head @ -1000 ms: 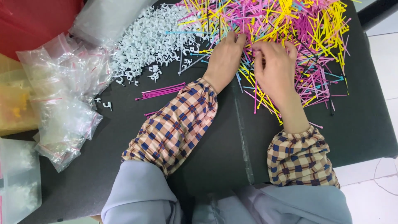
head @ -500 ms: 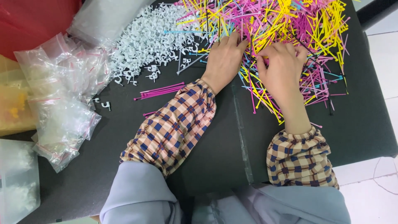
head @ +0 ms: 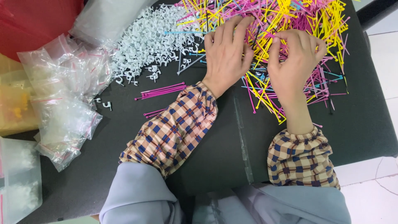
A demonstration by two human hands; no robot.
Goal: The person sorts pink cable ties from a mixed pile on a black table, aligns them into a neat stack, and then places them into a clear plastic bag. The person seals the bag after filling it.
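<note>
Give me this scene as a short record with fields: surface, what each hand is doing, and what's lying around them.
surface: black table top
left hand: flat, fingers spread on the heap of pink and yellow cable ties
right hand: fingers curled, pinching ties in the same heap
beside left hand: pile of white cable clips
sorted bundle: pink ties laid together
left edge: clear zip bags
sleeves: checked sleeve covers
</note>
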